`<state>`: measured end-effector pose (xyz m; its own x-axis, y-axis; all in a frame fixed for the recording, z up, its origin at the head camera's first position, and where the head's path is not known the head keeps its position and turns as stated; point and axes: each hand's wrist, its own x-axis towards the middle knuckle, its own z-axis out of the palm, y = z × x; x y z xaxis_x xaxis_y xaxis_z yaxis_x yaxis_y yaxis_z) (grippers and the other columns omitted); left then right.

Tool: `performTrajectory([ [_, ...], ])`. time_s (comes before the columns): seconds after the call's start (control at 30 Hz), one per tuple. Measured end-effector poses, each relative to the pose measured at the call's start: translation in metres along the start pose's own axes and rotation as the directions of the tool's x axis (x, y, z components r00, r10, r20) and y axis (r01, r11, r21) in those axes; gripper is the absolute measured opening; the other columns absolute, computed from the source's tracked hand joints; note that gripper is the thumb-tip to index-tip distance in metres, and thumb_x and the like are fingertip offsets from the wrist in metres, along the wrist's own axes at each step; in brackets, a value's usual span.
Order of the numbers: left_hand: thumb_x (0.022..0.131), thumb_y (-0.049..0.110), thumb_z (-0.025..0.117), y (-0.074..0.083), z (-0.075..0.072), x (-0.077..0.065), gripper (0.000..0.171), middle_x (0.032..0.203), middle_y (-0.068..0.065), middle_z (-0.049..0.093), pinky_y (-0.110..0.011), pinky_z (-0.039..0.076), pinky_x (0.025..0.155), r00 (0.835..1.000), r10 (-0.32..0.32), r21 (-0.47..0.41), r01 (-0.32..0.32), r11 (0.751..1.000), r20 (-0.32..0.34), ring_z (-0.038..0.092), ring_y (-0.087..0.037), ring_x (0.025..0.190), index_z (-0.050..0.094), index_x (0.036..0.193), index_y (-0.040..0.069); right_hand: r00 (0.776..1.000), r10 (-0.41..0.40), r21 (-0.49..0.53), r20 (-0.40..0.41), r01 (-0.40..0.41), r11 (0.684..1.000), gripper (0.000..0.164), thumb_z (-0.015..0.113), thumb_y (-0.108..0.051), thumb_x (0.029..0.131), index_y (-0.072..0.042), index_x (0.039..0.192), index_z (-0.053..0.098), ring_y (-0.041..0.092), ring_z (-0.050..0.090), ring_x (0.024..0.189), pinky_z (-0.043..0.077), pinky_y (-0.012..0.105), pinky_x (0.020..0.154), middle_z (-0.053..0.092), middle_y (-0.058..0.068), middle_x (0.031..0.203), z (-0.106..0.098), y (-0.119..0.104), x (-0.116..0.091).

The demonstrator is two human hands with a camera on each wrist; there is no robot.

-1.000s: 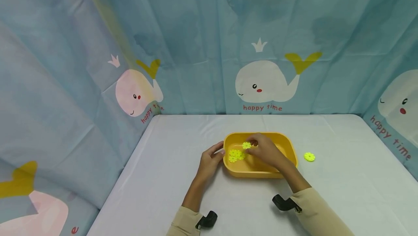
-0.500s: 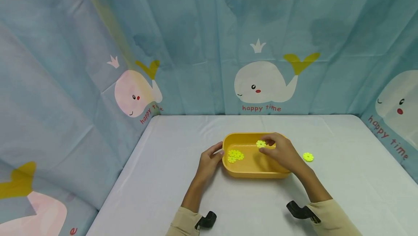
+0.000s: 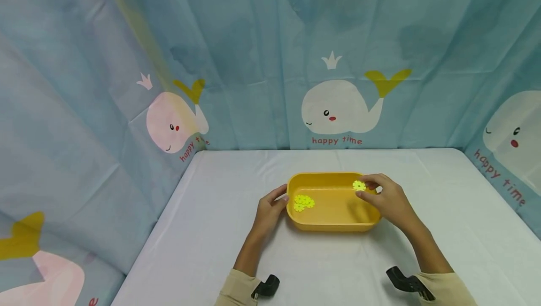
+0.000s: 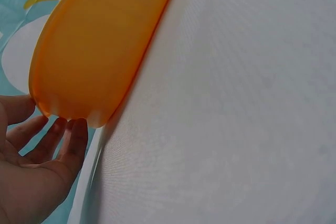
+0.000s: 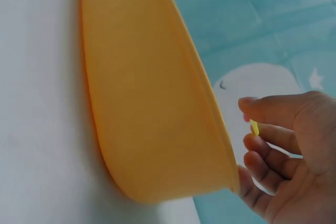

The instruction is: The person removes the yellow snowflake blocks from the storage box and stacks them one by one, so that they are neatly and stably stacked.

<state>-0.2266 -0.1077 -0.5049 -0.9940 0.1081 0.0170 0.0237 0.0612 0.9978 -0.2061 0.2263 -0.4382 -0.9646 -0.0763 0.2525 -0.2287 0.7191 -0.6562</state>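
Note:
A yellow-orange plastic tray (image 3: 334, 227) stands on the white table. My left hand (image 3: 268, 212) is at its left end; in the left wrist view the fingertips (image 4: 79, 124) touch the outer wall. Over the tray's right end, my right hand (image 3: 390, 202) pinches a bright yellow flower-shaped piece (image 3: 359, 185) between thumb and finger. From the right wrist view that piece (image 5: 255, 128) appears edge-on, and the lower fingers are close to the tray's rim. Several similar yellow flower pieces (image 3: 303, 202) lie clustered at the left inside the tray.
A white cloth (image 3: 220, 212) covers the table around the tray. Behind and to the sides hangs a blue curtain (image 3: 249, 85) with printed whales. Black wrist mounts (image 3: 266, 287) sit at both beige sleeves (image 3: 238, 289).
My right hand has carried the flower piece rightward, from beside the cluster to the tray's right end. It now covers the spot where a loose flower piece lay. The left hand stays put.

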Motion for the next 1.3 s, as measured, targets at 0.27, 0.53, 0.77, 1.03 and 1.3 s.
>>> performTrajectory([
  [0.27, 0.108, 0.019, 0.063, 0.000, -0.001, -0.002, 0.046, 0.155, -0.011, 0.057, -0.027, 0.055, 0.107, 1.000, 0.007, -0.006, -0.007, 1.000, 0.002, 0.061, -0.031, 0.137, 0.058, 0.152, 0.011, 0.998, 0.031, 0.023, -0.048, -0.030, 0.999, 0.043, 0.079, -0.028, 0.098, -0.004, 0.133, 0.069, 0.027, 0.060, 0.109, 0.051, 0.021, 0.083, 0.068, 0.014, 0.121, -0.010, 0.014, -0.010],
  [0.53, 0.108, 0.020, 0.063, 0.000, -0.001, -0.002, 0.046, 0.156, -0.012, 0.056, -0.025, 0.055, 0.106, 1.000, 0.014, -0.018, -0.014, 1.000, 0.008, 0.060, -0.033, 0.138, 0.057, 0.153, 0.010, 0.992, 0.089, 0.036, -0.084, -0.086, 0.996, 0.045, 0.079, -0.033, 0.097, -0.003, 0.131, 0.070, 0.024, 0.057, 0.108, 0.046, 0.021, 0.081, 0.069, 0.015, 0.118, -0.015, 0.029, -0.019],
  [0.77, 0.108, 0.020, 0.063, 0.000, -0.002, -0.001, 0.046, 0.157, -0.010, 0.056, -0.025, 0.055, 0.106, 1.000, 0.003, -0.029, -0.003, 1.000, 0.012, 0.060, -0.031, 0.138, 0.058, 0.153, 0.012, 0.986, 0.131, 0.033, -0.106, -0.128, 0.991, 0.049, 0.079, -0.034, 0.097, -0.001, 0.133, 0.069, 0.028, 0.058, 0.110, 0.044, 0.018, 0.079, 0.069, 0.019, 0.121, -0.018, 0.039, -0.026],
  [1.03, 0.107, 0.020, 0.063, 0.001, -0.001, -0.001, 0.046, 0.156, -0.009, 0.057, -0.026, 0.054, 0.107, 1.000, -0.002, -0.029, 0.002, 1.000, 0.009, 0.061, -0.030, 0.138, 0.058, 0.152, 0.012, 0.979, 0.169, 0.009, -0.112, -0.169, 0.986, 0.051, 0.078, -0.033, 0.099, 0.001, 0.135, 0.067, 0.033, 0.059, 0.110, 0.045, 0.032, 0.081, 0.068, 0.021, 0.120, -0.021, 0.052, -0.029],
  [1.3, 0.107, 0.019, 0.064, 0.001, 0.000, 0.000, 0.046, 0.155, -0.009, 0.058, -0.026, 0.054, 0.107, 1.000, -0.007, -0.020, 0.007, 1.000, 0.005, 0.061, -0.029, 0.137, 0.059, 0.152, 0.013, 0.970, 0.225, 0.013, -0.095, -0.224, 0.974, 0.054, 0.076, -0.035, 0.099, 0.002, 0.137, 0.065, 0.034, 0.059, 0.110, 0.045, 0.036, 0.080, 0.068, 0.023, 0.121, -0.024, 0.067, -0.031],
])
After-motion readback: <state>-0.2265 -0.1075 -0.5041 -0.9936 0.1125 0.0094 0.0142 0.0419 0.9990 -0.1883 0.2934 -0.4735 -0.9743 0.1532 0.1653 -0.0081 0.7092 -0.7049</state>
